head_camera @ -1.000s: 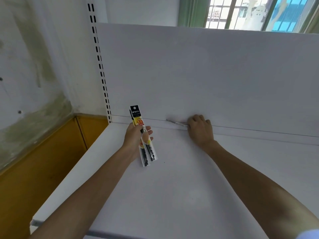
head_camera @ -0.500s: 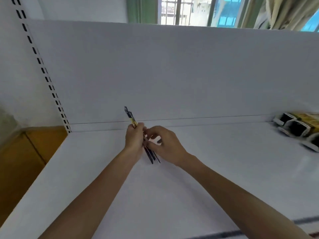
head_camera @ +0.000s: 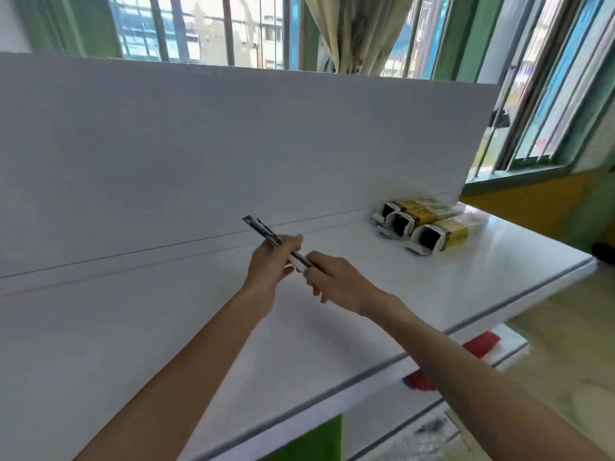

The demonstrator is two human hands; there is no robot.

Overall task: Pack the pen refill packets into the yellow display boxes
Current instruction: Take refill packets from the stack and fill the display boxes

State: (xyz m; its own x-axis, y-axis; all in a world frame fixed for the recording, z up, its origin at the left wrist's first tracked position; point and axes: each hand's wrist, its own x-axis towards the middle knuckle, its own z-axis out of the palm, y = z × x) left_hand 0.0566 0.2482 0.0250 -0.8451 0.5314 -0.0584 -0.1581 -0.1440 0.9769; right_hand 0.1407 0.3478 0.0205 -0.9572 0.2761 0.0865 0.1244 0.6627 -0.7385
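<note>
Gathering refill packets (head_camera: 266, 232): left hand (head_camera: 269, 264) and right hand (head_camera: 336, 281) both pinch them; next, carry over to the yellow boxes (head_camera: 429, 232).

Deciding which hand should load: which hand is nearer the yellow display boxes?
Right. The right hand, pinching the lower end of the refill packets, sits left of the yellow display boxes; the left hand grips the packets even farther left.
</note>
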